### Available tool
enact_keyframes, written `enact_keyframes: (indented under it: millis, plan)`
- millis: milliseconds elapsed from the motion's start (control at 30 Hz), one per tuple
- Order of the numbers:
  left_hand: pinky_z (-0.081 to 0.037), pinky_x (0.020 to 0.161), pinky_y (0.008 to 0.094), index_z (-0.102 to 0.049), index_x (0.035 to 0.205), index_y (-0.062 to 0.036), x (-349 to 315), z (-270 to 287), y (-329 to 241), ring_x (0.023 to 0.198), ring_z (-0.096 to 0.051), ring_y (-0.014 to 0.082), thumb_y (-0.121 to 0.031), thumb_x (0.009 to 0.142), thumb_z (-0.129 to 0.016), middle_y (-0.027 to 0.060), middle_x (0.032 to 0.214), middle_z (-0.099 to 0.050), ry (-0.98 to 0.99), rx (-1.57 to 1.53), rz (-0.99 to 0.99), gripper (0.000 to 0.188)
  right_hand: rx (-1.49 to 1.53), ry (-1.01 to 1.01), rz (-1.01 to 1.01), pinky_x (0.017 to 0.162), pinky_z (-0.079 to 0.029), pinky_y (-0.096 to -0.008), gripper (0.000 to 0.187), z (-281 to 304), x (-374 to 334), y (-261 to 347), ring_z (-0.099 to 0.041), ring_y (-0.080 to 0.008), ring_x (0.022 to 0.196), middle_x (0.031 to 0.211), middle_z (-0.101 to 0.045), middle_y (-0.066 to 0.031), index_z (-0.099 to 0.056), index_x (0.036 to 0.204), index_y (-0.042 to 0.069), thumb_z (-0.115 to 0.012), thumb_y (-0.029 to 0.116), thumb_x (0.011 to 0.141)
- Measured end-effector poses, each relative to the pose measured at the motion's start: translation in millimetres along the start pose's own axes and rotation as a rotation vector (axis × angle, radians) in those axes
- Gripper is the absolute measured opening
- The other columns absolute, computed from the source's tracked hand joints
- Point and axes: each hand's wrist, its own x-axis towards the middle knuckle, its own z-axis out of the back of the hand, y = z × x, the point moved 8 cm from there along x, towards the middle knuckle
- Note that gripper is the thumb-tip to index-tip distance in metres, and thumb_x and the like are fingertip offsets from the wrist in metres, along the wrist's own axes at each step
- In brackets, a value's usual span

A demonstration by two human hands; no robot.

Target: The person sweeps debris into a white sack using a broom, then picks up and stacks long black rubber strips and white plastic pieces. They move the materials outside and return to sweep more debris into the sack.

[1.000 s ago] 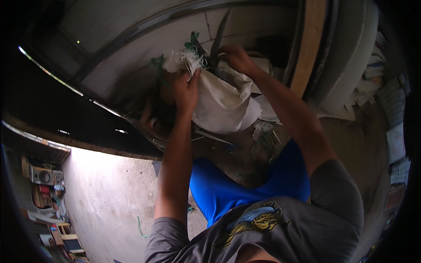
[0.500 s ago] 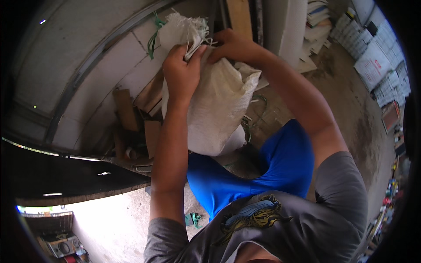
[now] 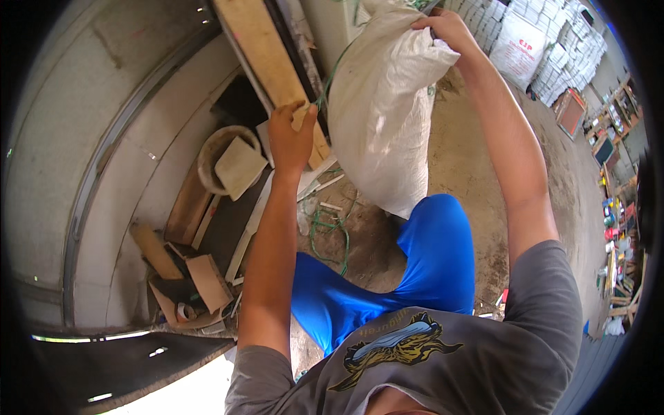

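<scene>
A full white woven sack (image 3: 384,111) hangs in front of me, its bottom resting against my blue-trousered knee (image 3: 432,235). My right hand (image 3: 446,26) is clenched on the sack's gathered neck at the top. My left hand (image 3: 292,135) is raised to the left of the sack and closed on a green cord (image 3: 330,76) that runs up toward the sack's neck. More of the green cord (image 3: 325,232) lies coiled on the dirt floor below the sack.
A long wooden plank (image 3: 266,62) leans behind my left hand. A round pale bucket (image 3: 220,159) and wood offcuts (image 3: 197,273) lie by the grey wall at left. Stacked white blocks (image 3: 553,41) and another sack (image 3: 519,48) stand at the upper right.
My left hand has come off the sack's neck and moved down and left, now pulling the green cord. The right hand still holds the neck; the view has swung toward the yard.
</scene>
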Motion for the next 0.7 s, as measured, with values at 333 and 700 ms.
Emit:
enact_keyframes:
  millis: [333,700]
  plan:
    - [-0.041,0.101,0.0449,-0.069,0.113,-0.0059,-6,-166,112,0.116,-0.053,0.0366,-0.041,0.087,-0.071,0.0180,0.118,-0.059,0.193,0.232,0.177,0.044,-0.119,-0.347,0.161,0.055,-0.046,-0.0275,0.026,151,158,-156,-0.059,-0.0115,0.063,0.080,-0.068,-0.0058,-0.070,0.098,-0.004,-0.072,0.009,0.076]
    - [-0.034,0.111,0.0465,-0.060,0.130,-0.0038,58,-303,172,0.134,-0.042,0.0426,-0.037,0.086,-0.072,0.0293,0.143,-0.044,0.238,0.252,0.164,0.056,-0.104,-0.409,0.200,0.077,-0.051,-0.0319,0.034,183,343,-315,-0.067,-0.0179,0.084,0.098,-0.073,-0.0107,-0.069,0.107,-0.004,-0.073,0.014,0.078]
